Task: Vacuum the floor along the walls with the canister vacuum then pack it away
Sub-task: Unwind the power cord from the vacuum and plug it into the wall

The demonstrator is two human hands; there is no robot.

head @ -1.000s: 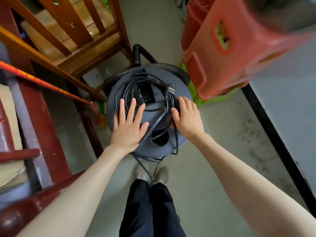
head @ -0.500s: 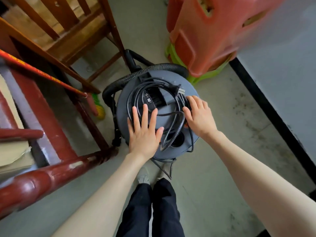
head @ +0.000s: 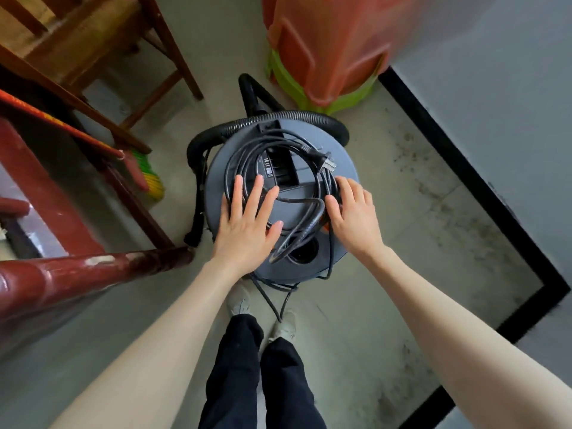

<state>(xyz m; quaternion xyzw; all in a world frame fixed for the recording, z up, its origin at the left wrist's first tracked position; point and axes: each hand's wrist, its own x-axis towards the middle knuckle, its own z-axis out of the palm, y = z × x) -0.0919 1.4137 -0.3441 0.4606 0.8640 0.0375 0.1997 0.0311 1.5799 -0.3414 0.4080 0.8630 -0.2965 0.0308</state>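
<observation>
1. Grey plastic formed the round lid of the canister vacuum [head: 312, 255], which stood on the floor just ahead of the person's feet, in a narrow gap between furniture on the left and a wall on the right.
2. Packing away looked to be the step in hand: the black power cord [head: 247, 164] lay coiled on the lid with its plug [head: 325, 161] resting at the far right of the coil, and the ribbed hose [head: 297, 116] curved around the far side of the canister.
3. The left hand [head: 247, 226] lay flat on the near-left part of the lid, fingers straight and spread over the coil, gripping nothing.
4. The right hand [head: 353, 216] rested on the right edge of the lid with its fingers bent lightly over the cord strands there; I judged it to be pressing rather than clenching.
5. One loop of cord hung off the near edge of the lid and trailed on the floor toward the shoes.
6. The next move probably called for gathering that slack loop onto the coil, then pushing or lifting the canister into its storage spot without shaking the cord loose.
7. The concrete floor [head: 402, 274] was bare and stained with dark specks near the right wall, which had a black skirting strip [head: 464, 168].
8. Stacked orange and green plastic stools [head: 325, 51] stood at the far right, a wooden chair [head: 93, 57] at the far left, and dark red furniture [head: 62, 274] at the near left.
</observation>
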